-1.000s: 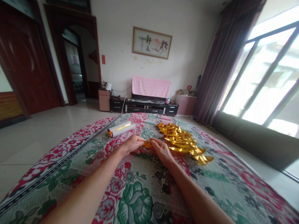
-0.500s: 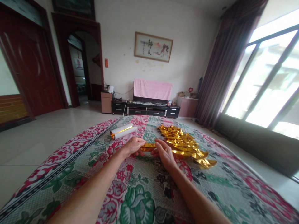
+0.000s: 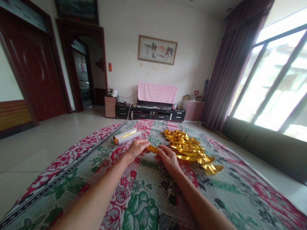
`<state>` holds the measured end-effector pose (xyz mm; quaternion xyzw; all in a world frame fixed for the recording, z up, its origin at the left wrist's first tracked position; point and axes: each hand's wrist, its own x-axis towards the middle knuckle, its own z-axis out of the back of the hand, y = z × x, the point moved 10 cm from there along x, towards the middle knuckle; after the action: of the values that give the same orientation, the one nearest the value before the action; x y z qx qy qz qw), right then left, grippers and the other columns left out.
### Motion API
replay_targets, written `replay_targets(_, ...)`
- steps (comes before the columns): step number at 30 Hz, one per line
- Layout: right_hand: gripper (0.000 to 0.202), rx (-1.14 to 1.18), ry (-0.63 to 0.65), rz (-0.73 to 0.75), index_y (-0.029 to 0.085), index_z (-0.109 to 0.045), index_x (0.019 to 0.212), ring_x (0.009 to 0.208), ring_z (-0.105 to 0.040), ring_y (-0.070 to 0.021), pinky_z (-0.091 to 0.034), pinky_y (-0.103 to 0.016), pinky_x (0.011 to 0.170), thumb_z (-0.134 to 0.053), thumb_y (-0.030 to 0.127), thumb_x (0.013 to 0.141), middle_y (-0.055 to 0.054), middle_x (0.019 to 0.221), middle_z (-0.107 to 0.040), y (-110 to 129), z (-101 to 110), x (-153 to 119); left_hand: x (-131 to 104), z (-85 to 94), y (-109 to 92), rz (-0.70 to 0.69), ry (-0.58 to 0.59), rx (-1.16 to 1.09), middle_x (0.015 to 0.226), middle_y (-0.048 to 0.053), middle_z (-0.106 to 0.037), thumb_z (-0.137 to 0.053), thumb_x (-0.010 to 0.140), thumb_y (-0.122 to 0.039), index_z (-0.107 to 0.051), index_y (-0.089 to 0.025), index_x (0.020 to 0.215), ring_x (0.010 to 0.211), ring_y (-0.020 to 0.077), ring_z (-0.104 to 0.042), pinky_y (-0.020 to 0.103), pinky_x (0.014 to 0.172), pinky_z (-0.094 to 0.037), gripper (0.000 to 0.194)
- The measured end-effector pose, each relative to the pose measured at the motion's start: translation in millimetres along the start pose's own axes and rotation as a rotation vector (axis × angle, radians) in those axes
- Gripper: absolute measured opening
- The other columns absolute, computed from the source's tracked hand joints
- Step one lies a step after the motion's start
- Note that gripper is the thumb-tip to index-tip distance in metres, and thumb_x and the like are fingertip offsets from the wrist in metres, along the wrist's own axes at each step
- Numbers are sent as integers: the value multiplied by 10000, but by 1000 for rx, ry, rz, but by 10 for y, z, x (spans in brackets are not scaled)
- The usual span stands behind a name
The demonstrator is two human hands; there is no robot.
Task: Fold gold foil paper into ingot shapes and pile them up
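Observation:
Between my two hands is a narrow folded strip of gold foil paper [image 3: 153, 149], held just above the cloth. My left hand [image 3: 137, 149] pinches its left end, and my right hand [image 3: 167, 156] grips the right end with the thumb on top. The fingertips underneath are partly hidden. Just right of my right hand lies a pile of folded gold foil pieces [image 3: 189, 145], pointed and boat-like, overlapping one another. Beyond my left hand rests a roll of sheets [image 3: 127, 135], white outside with gold showing at its end and along its edge.
A patterned cloth [image 3: 141, 207] in red, green and white covers the round-edged surface before me. Farther off stand a black TV cabinet [image 3: 141, 115] and a screen under a pink cloth [image 3: 157, 92]. A curtain [image 3: 230, 60] and window are on the right.
The gold strip has gone from nearly level to sloping down toward the right, and it looks narrower. Both hands stay on its ends. The pile and roll lie as before; the view has tilted slightly.

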<state>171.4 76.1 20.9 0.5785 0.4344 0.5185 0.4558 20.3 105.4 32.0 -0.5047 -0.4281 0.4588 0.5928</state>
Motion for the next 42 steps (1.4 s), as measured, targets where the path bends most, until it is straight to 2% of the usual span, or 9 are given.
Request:
replay_targets(4, 353, -86, 57, 9, 169, -609, 948, 548, -630, -144, -482, -223, 473, -604, 359, 650, -20, 773, -671, 2, -76, 0, 20, -2, -110, -104, -49, -8, 933, 72, -661, -565, 716, -456, -578, -152, 1093, 745, 155, -640, 171, 495, -426, 484)
replay_targets(7, 219, -169, 25, 53, 180, -621, 806, 547, -626, -148, -465, -210, 441, -544, 345, 685, -7, 709, -652, 18, -68, 20, 10, -90, -208, -177, -26, -41, 1077, 86, -619, -568, 723, -432, -533, -172, 1162, 853, 175, -623, 175, 520, -448, 511)
replay_targets(10, 221, -151, -27, 47, 182, -593, 800, 574, -636, -160, -472, -214, 433, -515, 366, 703, -17, 745, -648, -12, -32, 40, -27, -85, -263, -224, -112, -24, 1217, 96, -535, -605, 694, -418, -488, -183, 1193, 871, 172, -610, 190, 541, -472, 564)
replay_targets(16, 279, -121, -57, 57, 170, -551, 828, 559, -610, -148, -475, -220, 448, -515, 427, 724, -23, 703, -638, 3, -7, 17, -99, -195, -271, -225, -169, 252, 730, 37, -676, -623, 666, -368, -591, -145, 906, 678, 148, -625, 206, 592, -463, 329)
replay_targets(21, 253, -268, -4, 146, 160, -600, 728, 642, -599, -155, -468, -201, 489, -562, 408, 697, -24, 683, -634, 150, -62, -35, -90, -183, -337, -320, -220, 385, 764, 31, -669, -514, 736, -294, -599, -162, 772, 707, 141, -622, 201, 634, -452, 162)
replay_targets(27, 520, -50, -44, 105, 183, -499, 1128, 779, -623, -186, -487, -216, 499, -609, 402, 669, -89, 1078, -598, 133, -13, -53, -94, -110, -426, -470, -238, 629, 787, 26, -657, -468, 778, -259, -592, -171, 837, 706, 144, -612, 226, 662, -442, 163)
replay_targets(31, 587, -44, -79, 229, 225, -424, 1237, 880, -617, -183, -509, -240, 638, -601, 318, 685, -103, 1238, -498, 223, 22, -67, -173, -226, -502, -608, -141, 882, 813, 29, -625, -457, 780, -201, -593, -184, 838, 758, 148, -586, 236, 699, -426, 149)
replay_targets(37, 247, -329, -98, 392, 196, -667, 900, 862, -612, -179, -508, -278, 742, -525, 286, 719, -48, 953, -661, 266, -7, -46, -236, -395, -495, -681, 24, 949, 821, 23, -604, -415, 815, -213, -602, -198, 823, 778, 138, -575, 224, 707, -429, 187)
replay_targets(42, 323, -362, -150, 202, 166, -683, 925, 620, -630, -160, -523, -269, 593, -481, 349, 752, -38, 750, -684, 40, 92, 48, -125, -214, -433, -545, -65, 782, 876, 33, -661, -522, 753, -262, -637, -206, 955, 811, 157, -602, 241, 745, -449, 239)
